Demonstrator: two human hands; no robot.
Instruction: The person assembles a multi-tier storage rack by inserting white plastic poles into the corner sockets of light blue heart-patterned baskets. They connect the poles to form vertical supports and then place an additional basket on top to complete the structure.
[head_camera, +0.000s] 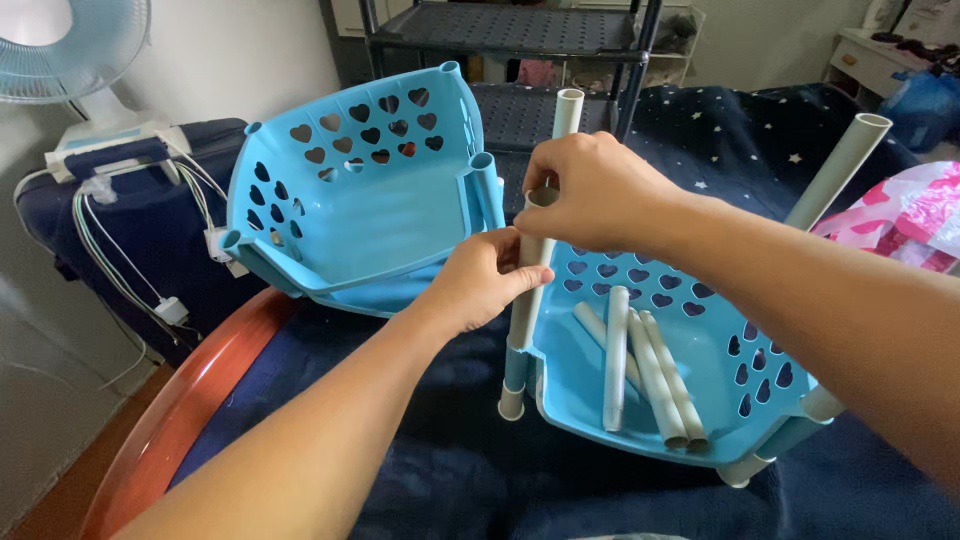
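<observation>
Two hands: both wrapped on one grey plastic tube (528, 300), standing near upright in the corner socket of the nearer blue basket (640, 400).
Left hand (485, 285): fingers curled round the tube's middle, thumb pressed along its front.
Right hand (600, 190): fingers pinching the tube's top end from above, closed over its open mouth.
Long axis: runs up and down, tilted slightly right at the top; foot of the tube below both hands, by the basket's near-left corner; left hand nearer that socket.
Inside basket: three loose tubes (640, 365) lying side by side on the floor of the basket.
Other posts: one tube (567, 112) rising behind the right hand, another (840, 165) leaning at the far-right corner.
Second basket (350, 200): tipped on its side to the left, heart-shaped holes, resting on the dark starred bedspread (720, 120).
Packages: pink patterned bag (915, 215) at right edge; print too small to tell.
</observation>
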